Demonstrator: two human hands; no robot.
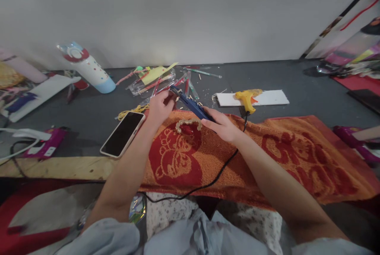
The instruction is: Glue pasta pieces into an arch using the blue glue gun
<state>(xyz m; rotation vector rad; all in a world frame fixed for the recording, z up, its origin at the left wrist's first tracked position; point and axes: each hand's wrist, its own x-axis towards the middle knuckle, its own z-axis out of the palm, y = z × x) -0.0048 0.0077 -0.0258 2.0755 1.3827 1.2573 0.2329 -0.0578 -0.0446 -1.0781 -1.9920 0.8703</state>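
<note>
My right hand (222, 123) is wrapped round the near end of a long dark blue hand tool (192, 106) with a metal tip; its exact kind is unclear. The tool slants up to the left above the towel. At its tip, my left hand (162, 106) has its fingers pinched together, and whatever they hold is hidden. Below the tool, a curved, pale beaded piece (179, 124) lies on the orange and red towel (219, 160). Small pale bits are scattered on the dark table (166, 104) just beyond the hands.
A yellow glue gun (246, 99) rests on a white strip (271, 97), its black cord (218, 176) crossing the towel. A phone (123, 134) lies left of my left forearm. Plastic packets (152, 80), yellow string (130, 111) and a dotted bottle (89, 67) are farther back.
</note>
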